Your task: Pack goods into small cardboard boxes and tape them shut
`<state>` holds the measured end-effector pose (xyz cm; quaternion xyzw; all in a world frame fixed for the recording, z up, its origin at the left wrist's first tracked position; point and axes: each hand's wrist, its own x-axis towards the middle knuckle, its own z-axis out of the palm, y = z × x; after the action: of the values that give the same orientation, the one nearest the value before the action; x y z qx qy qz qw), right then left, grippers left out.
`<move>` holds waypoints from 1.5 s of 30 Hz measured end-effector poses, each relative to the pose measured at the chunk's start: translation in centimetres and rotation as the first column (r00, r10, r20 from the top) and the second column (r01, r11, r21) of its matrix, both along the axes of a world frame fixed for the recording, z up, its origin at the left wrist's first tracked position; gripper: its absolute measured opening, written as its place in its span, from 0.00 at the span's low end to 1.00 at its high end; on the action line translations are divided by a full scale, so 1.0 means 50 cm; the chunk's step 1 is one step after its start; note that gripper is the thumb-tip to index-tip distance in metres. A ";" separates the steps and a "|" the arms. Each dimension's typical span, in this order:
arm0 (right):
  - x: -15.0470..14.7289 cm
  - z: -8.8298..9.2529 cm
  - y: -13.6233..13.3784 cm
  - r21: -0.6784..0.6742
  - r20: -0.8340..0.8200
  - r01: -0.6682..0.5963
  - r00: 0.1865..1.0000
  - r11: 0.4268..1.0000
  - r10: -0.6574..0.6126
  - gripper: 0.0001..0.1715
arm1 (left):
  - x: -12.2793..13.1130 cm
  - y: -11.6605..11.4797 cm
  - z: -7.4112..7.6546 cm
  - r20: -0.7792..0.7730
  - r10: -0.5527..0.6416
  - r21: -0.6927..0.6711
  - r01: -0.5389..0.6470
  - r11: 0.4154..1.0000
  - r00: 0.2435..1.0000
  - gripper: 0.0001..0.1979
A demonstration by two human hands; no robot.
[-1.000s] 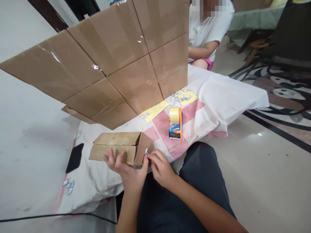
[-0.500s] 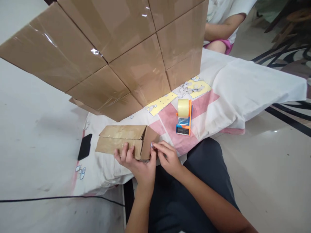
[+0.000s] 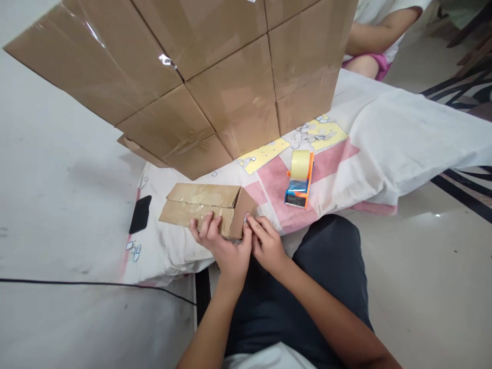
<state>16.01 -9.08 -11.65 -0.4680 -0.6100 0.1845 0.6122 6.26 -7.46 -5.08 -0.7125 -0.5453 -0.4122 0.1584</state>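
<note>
A small brown cardboard box (image 3: 203, 205) lies on its side on a white printed cloth (image 3: 376, 138), its end flap angled open to the right. My left hand (image 3: 221, 246) grips the box's near side, fingers curled over its edge. My right hand (image 3: 265, 241) pinches something small and pale at the end flap; I cannot make out what it is. An orange and blue tape dispenser (image 3: 299, 179) with a yellowish roll rests on the cloth, to the right of the box and apart from both hands.
A stack of taped brown cartons (image 3: 215, 72) rises behind the small box. A black phone (image 3: 140, 214) lies at the cloth's left edge. A black cable (image 3: 96, 284) crosses the floor. Another person's arm (image 3: 374, 36) shows at the top right.
The view has tilted down and shifted, so everything sits higher and further right in frame. My hands stay on the box's end flap, the right fingers pressing closer to it.
</note>
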 end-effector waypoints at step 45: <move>-0.008 0.009 -0.022 -0.186 -0.228 -0.276 0.946 0.943 0.232 0.38 | -0.043 -0.031 -0.006 0.033 -0.124 -0.144 0.127 0.981 0.992 0.34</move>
<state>15.60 -10.19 -11.22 -0.4274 -0.5760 0.3739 0.5880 4.11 -9.01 -5.36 -0.7501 -0.5299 -0.3889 0.0730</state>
